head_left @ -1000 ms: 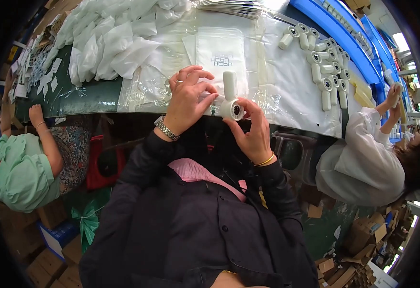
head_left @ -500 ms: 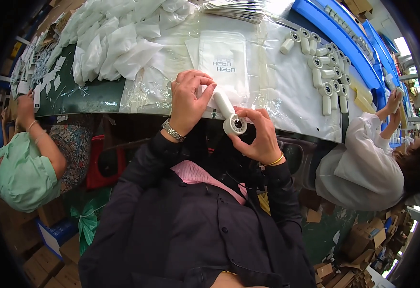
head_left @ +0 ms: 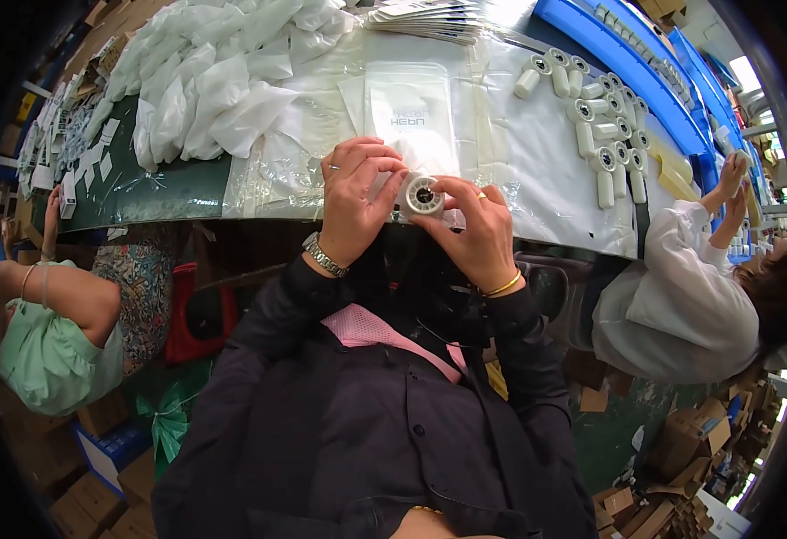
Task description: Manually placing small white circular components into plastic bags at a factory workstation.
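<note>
A small white cylindrical part (head_left: 423, 195) with a round end cap faces the camera, held at the table's near edge. My left hand (head_left: 354, 200), with a ring and a metal watch, grips it from the left. My right hand (head_left: 476, 232), with a ring and a gold bangle, holds it from the right. Just beyond the hands lies a flat white pouch (head_left: 410, 113) on clear plastic sheeting. Several more white cylindrical parts (head_left: 598, 128) lie in a cluster at the table's right.
A heap of white bags (head_left: 207, 83) covers the table's far left, small cards (head_left: 68, 166) beside it. A stack of flat pouches (head_left: 428, 16) and a blue tray (head_left: 622, 59) lie at the back. One person in green (head_left: 48, 337) sits left, another in white (head_left: 681, 296) right.
The white part has turned from lying sideways between the hands so that its round end faces the camera. Both hands have closed in around it.
</note>
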